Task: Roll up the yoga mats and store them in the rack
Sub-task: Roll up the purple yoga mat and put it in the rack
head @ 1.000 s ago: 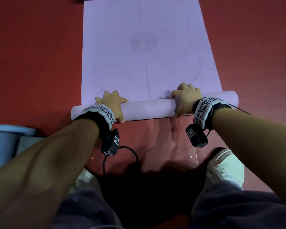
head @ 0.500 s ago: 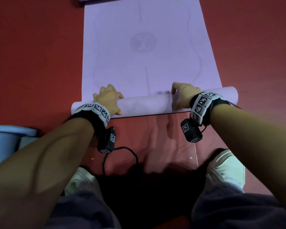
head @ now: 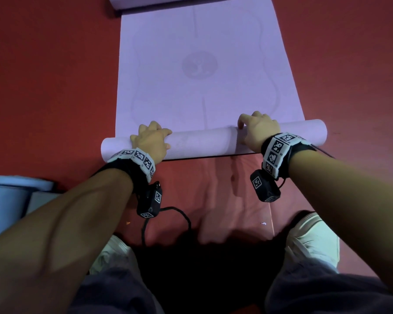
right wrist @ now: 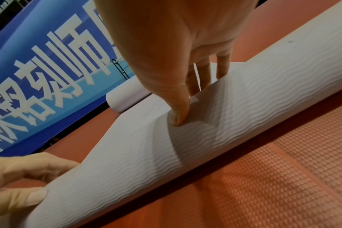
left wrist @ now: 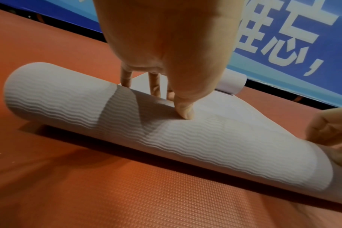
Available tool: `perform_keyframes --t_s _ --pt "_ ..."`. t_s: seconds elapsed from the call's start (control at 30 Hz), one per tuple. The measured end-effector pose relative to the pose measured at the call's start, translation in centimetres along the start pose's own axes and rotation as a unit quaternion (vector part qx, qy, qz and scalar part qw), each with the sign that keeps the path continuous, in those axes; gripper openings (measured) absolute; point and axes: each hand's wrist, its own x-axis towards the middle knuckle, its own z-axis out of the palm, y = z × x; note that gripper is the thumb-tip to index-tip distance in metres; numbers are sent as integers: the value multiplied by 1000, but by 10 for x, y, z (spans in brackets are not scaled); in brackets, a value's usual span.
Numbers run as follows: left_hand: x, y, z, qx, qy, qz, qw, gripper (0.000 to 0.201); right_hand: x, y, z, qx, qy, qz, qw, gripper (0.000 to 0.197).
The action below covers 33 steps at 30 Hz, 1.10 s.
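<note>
From the head camera I see the lilac mat (head: 202, 71) lying flat on the red floor (head: 50, 87), its near end wound into a roll (head: 204, 141) that lies crosswise in front of me. My left hand (head: 151, 140) sits on the roll near its left end and my right hand (head: 258, 130) near its right end; both have fingers curled over the top, gripping the roll. A pale blue rolled mat (head: 7, 200) lies at the left edge, and my shoes (head: 311, 243) show below.

On the left wrist camera, the thumb (left wrist: 184, 108) presses into the roll's ribbed skin while the fingers (left wrist: 153, 83) reach down behind it onto the flat mat. A blue banner (left wrist: 283, 38) with white characters stands behind.

On the right wrist camera, the right thumb (right wrist: 178, 114) dents the roll and the fingers (right wrist: 223, 64) hook over its far side. The left hand (right wrist: 20, 177) clasps the roll at lower left.
</note>
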Motion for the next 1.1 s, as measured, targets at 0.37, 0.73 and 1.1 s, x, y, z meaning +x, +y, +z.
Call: perform_keyframes --t_s 0.37,0.73,1.1 --pt "0 8 -3 53 3 11 999 63 2 1 6 1 44 -36 998 28" --pt "13 18 -5 27 34 4 999 34 3 -1 14 -47 57 -83 994 60" --pt "26 9 -8 -2 31 3 1000 49 17 -7 4 1 48 -55 997 50"
